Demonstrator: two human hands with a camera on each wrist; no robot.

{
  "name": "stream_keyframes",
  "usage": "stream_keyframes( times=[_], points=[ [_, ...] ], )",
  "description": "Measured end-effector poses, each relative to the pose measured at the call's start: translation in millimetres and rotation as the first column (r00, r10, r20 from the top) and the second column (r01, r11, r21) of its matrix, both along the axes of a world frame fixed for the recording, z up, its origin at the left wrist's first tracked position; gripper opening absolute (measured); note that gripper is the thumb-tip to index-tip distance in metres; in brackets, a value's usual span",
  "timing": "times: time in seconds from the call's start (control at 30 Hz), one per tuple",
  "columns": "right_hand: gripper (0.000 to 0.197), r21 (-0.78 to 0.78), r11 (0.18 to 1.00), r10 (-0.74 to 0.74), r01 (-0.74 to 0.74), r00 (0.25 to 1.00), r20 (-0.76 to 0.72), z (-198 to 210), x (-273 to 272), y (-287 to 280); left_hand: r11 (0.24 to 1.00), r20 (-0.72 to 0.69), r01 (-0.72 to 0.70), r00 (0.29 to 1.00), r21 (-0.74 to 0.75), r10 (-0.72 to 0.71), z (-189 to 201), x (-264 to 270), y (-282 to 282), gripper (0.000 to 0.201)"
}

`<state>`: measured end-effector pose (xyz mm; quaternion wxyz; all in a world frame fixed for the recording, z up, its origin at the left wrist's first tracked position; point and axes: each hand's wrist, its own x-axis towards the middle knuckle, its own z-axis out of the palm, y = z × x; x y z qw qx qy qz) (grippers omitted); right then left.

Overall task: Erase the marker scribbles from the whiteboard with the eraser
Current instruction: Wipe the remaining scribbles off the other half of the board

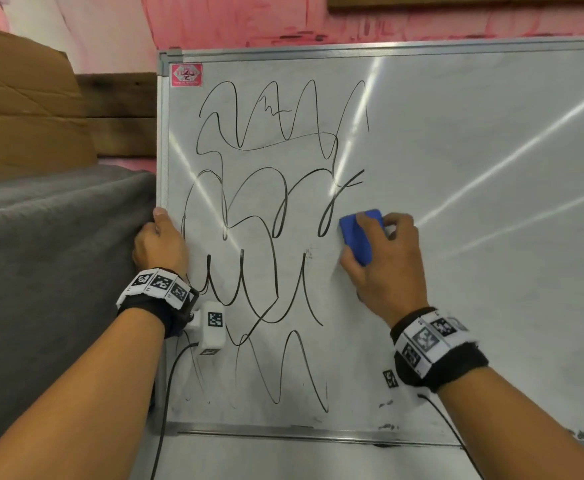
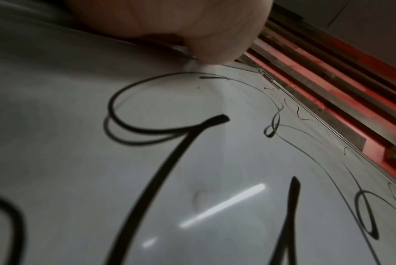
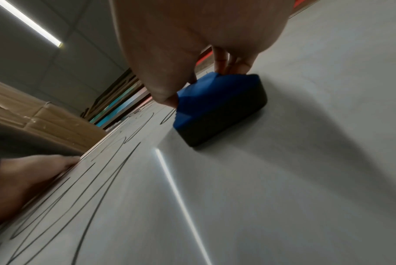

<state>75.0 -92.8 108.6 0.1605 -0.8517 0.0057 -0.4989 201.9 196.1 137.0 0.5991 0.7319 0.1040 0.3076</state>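
A whiteboard (image 1: 474, 168) in a metal frame stands upright, its left half covered with black marker scribbles (image 1: 269, 209). My right hand (image 1: 384, 258) grips a blue eraser (image 1: 358, 235) with a dark felt pad (image 3: 224, 123) and presses it flat on the board, just right of the scribbles at mid height. My left hand (image 1: 160, 244) holds the board's left frame edge, thumb on the front and fingers hidden behind. In the left wrist view thick scribble lines (image 2: 161, 172) run close under that hand (image 2: 192, 23).
A grey blanket (image 1: 51, 271) covers something left of the board, with cardboard boxes (image 1: 24, 109) behind it. The board's bottom rail (image 1: 283, 433) has marker dust on it. The board's right half is bare white. Cables hang from both wrist cameras.
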Motion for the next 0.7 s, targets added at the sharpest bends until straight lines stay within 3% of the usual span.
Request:
stream_keyframes(
  times=[0.1,0.33,0.57,0.7],
  points=[
    [0.05,0.007,1.0,0.003,-0.003,1.0,0.018,16,7,0,1.0,-0.022,0.018,1.0,0.007,-0.018,0,3,4,0.063],
    [0.055,-0.101,0.995,0.008,-0.011,0.999,-0.033,-9,-5,0,0.999,-0.027,0.039,0.999,-0.022,-0.039,2,4,4,0.061],
    [0.05,-0.044,0.999,-0.002,0.005,0.999,0.054,64,25,-8,0.999,-0.033,0.028,0.999,-0.039,-0.029,3,3,3,0.059],
    [0.048,-0.031,1.0,0.0,0.002,0.999,0.052,71,30,-4,0.998,-0.03,0.032,0.999,-0.045,-0.033,3,4,4,0.058]
  ],
)
